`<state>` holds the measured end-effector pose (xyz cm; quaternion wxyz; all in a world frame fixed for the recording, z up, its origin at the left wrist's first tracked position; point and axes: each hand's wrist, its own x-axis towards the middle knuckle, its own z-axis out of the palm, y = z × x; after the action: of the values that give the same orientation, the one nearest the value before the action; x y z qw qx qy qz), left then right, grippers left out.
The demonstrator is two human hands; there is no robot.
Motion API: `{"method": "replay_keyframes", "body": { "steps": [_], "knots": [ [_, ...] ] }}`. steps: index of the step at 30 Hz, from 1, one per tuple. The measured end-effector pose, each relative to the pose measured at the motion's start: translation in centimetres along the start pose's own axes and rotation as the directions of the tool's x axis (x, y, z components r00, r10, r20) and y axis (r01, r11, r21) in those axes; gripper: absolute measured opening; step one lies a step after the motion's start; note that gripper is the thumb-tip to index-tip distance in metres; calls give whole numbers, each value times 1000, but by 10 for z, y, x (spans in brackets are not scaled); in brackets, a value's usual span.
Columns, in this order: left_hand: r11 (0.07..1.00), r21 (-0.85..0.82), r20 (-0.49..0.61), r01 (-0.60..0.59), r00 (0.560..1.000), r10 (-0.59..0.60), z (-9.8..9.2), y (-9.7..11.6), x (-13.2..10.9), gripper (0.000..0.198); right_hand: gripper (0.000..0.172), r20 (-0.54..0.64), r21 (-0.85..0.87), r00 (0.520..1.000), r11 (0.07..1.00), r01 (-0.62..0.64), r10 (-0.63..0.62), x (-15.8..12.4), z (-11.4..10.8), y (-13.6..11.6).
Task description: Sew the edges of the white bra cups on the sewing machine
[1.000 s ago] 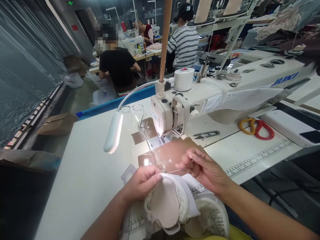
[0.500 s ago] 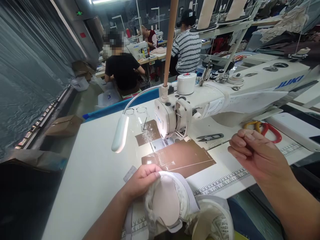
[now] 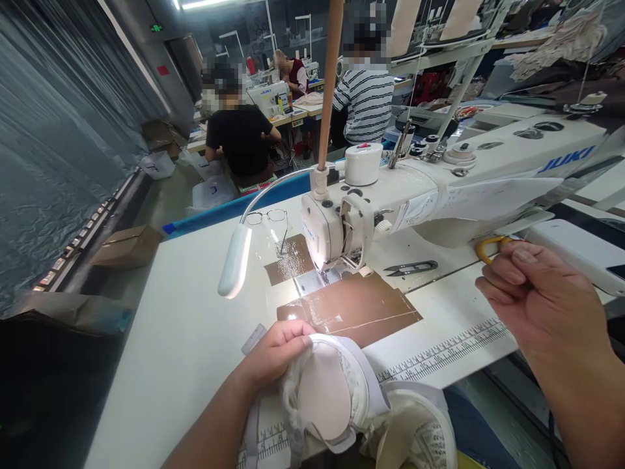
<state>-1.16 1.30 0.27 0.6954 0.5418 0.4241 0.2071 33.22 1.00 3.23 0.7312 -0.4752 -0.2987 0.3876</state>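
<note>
My left hand (image 3: 276,352) is closed on the upper edge of a pale padded bra cup (image 3: 325,391) at the near edge of the sewing table (image 3: 180,339). A thin thread (image 3: 385,320) runs from the cup toward my right hand (image 3: 541,306), which is pulled out to the right with its fingers curled in a pinch. The thread's end in that pinch is too fine to see. A second lace cup (image 3: 415,430) hangs off the table edge. The white sewing machine (image 3: 439,189) stands just behind.
Thread snips (image 3: 410,266) lie beside the machine's needle area, yellow and red scissors (image 3: 493,244) sit partly behind my right hand. A gooseneck lamp (image 3: 235,260) hangs over the table, with glasses (image 3: 268,216) behind it. Brown sheets (image 3: 351,306) are taped around the needle plate. Other people sew at the back.
My right hand has pulled away from the cup, far out to the right and upward, drawing the thread taut. The left hand has kept its hold on the cup.
</note>
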Motion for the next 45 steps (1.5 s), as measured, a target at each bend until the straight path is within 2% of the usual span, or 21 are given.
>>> {"method": "replay_keyframes", "body": {
  "steps": [8, 10, 11, 12, 13, 15, 17, 19, 21, 23, 25, 26, 27, 28, 29, 31, 34, 37, 40, 42, 45],
  "knots": [
    [999, -34, -14, 7, 1000, -8, 0, -2, 1, 25, 17, 18, -226, 977, 951, 210, -212, -8, -3, 26],
    [999, -49, -41, -2, 999, 0, -1, -2, 1, 25, 19, 88, -312, 988, 938, 149, -128, -22, 3, 37],
    [998, -60, -55, -9, 998, 5, -1, -3, 2, 24, 20, 154, -334, 988, 940, 64, -12, -31, 9, 42],
    [997, -74, -68, -17, 998, 12, -1, -3, 2, 24, 21, 231, -376, 965, 926, -28, 123, -41, 16, 46],
    [996, -90, -76, -25, 997, 18, -1, -4, 2, 24, 22, 319, -435, 914, 895, -93, 250, -51, 25, 51],
    [991, -124, -82, -44, 996, 34, -1, -6, 2, 24, 28, 475, -542, 746, 823, -169, 466, -67, 45, 58],
    [986, -152, -76, -61, 996, 50, 0, -7, 2, 24, 35, 573, -594, 613, 791, -148, 545, -76, 65, 64],
    [985, -154, -79, -76, 995, 64, 1, -8, 2, 26, 33, 636, -620, 569, 784, -26, 521, -79, 79, 68],
    [989, -113, -111, -92, 991, 80, 1, -5, 2, 26, 29, 674, -618, 582, 779, 107, 455, -79, 87, 71],
    [991, -18, -204, -133, 971, 127, 0, 2, 0, 25, 31, 679, -599, 614, 787, 148, 402, -77, 89, 73],
    [975, 137, -354, -178, 910, 216, -1, 13, -6, 27, 32, 654, -584, 646, 805, 102, 393, -75, 88, 75],
    [955, 231, -432, -184, 860, 270, -2, 20, -11, 27, 33, 639, -576, 660, 815, 68, 396, -74, 86, 75],
    [935, 317, -486, -161, 819, 306, -2, 27, -17, 24, 33, 626, -563, 668, 826, 30, 403, -73, 85, 76],
    [913, 395, -506, -103, 805, 309, -1, 34, -23, 25, 33, 613, -547, 677, 837, -7, 406, -72, 84, 76],
    [880, 472, -490, -42, 818, 302, 0, 39, -29, 31, 34, 600, -527, 686, 848, -47, 411, -71, 84, 76],
    [807, 582, -419, 101, 888, 191, 5, 44, -37, 40, 35, 578, -477, 689, 866, -149, 436, -69, 84, 75],
    [757, 617, -426, 215, 900, 91, 12, 35, -39, 38, 36, 577, -407, 659, 869, -281, 483, -67, 84, 74],
    [883, 455, -400, 117, 912, 86, 16, 18, -35, 30, 37, 601, -380, 628, 868, -319, 494, -65, 83, 73],
    [990, 88, -419, -108, 898, 135, 20, 7, -32, 21, 37, 629, -388, 615, 878, -281, 475, -64, 82, 75],
    [952, -200, -438, -231, 890, 124, 26, 4, -30, 18, 39, 642, -397, 615, 885, -244, 458, -63, 81, 76],
    [817, -511, -405, -268, 913, 46, 39, 3, -21, 25, 39, 658, -398, 603, 888, -230, 450, -62, 82, 75]
  ]
}}
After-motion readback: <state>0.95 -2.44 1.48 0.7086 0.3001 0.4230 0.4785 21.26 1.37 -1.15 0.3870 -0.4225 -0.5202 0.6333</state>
